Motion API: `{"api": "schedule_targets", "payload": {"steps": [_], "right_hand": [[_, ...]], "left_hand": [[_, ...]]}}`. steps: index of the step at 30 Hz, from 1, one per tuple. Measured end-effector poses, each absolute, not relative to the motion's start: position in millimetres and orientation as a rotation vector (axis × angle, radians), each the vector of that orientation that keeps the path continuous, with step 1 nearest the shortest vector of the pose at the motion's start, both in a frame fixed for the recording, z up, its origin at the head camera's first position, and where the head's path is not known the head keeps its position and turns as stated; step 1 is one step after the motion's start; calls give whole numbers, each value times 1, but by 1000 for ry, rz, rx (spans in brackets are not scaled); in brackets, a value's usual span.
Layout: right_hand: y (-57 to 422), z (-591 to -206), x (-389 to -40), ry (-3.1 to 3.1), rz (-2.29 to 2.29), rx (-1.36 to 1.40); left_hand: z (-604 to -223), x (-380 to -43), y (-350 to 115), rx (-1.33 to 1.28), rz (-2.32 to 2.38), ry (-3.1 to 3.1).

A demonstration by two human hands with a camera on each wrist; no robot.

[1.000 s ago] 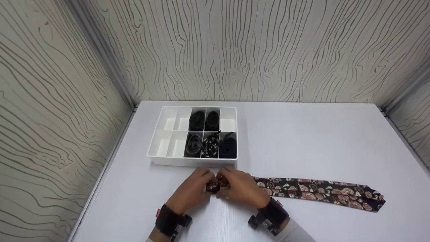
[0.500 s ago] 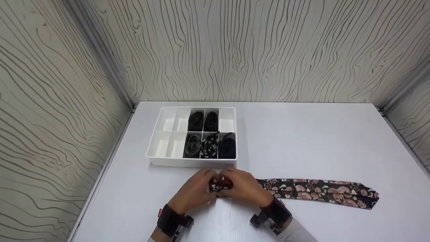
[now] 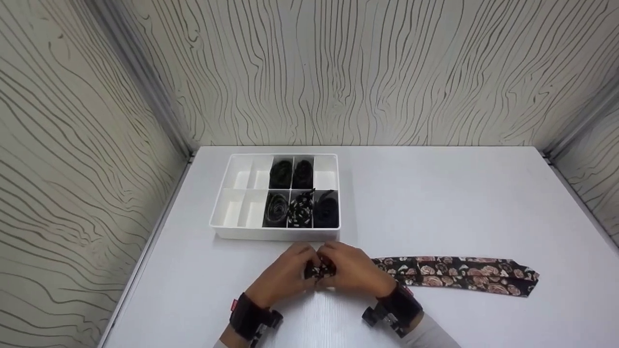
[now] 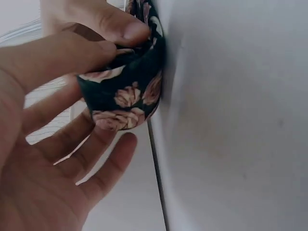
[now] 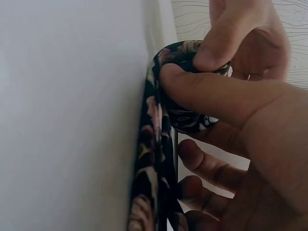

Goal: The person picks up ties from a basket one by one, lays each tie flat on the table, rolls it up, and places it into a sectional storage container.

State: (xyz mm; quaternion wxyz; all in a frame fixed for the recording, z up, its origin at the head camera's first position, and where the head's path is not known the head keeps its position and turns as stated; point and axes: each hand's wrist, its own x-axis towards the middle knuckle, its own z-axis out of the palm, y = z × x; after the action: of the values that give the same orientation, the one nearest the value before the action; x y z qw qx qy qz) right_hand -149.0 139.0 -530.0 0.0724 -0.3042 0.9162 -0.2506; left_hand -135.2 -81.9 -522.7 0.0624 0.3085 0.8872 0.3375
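Observation:
A dark necktie with pink roses lies stretched to the right, its wide pointed end farthest from me. Its other end forms a roll standing on edge on the table. My left hand pinches the left side of this roll, thumb pressed at the coil's opening and fingers around the back. From the other side my right hand pinches it too, with the thumb at the coil's inner edge. The two hands nearly meet and cover much of the roll in the head view. The flat strip runs out beneath the right hand.
Just beyond the hands stands a white divided box. Several dark rolled ties, including a black-and-white patterned one, fill some compartments; others are bare. The white table meets wood-patterned walls at the back and left.
The tie's flat part has slid left, its pointed end drawing closer to the hands. Both hands have shifted slightly right while turning the roll, and keep hold of it.

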Motion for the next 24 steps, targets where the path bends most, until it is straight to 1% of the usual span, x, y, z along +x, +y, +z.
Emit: {"api": "schedule_targets", "payload": {"steps": [6, 13, 24], "right_hand": [[143, -533, -147, 2781, -770, -929], [145, -531, -144, 2758, -803, -866], [151, -528, -142, 2777, -762, -898]], "left_hand": [[-520, -136, -80, 959, 974, 2698], [-519, -135, -79, 1050, 911, 2764], [-521, -134, -73, 1146, 818, 2825]]}}
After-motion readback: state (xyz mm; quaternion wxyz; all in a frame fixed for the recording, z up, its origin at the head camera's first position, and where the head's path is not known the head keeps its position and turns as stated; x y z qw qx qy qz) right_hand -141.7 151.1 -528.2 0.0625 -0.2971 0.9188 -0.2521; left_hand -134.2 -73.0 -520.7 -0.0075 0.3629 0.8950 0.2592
